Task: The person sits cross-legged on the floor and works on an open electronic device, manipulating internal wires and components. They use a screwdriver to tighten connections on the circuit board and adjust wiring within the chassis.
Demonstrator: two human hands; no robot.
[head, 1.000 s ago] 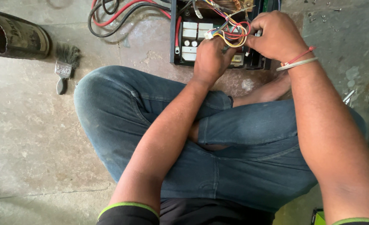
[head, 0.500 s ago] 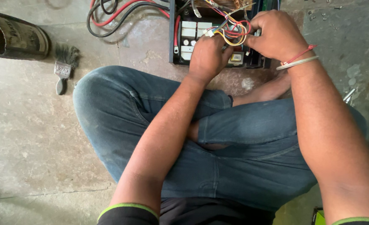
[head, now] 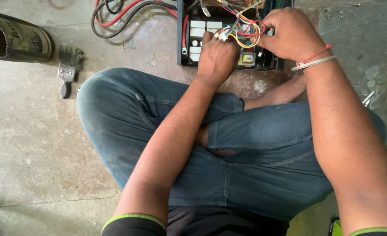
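At upper centre of the frame, both hands work inside an open black electrical unit (head: 228,61) on the floor. Left hand (head: 216,57) pinches a small white connector; right hand (head: 289,32) is closed around the coloured wire bundle (head: 246,30). Judged step: wiring work; it calls for fine fingertip control.

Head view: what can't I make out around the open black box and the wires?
- Black box: far end cut off by the top edge.
- Left hand and right hand: fingertips buried in the coloured wires, grip unclear.
- Parts under both hands: covered.
- Red and black cables: ends run out of frame.
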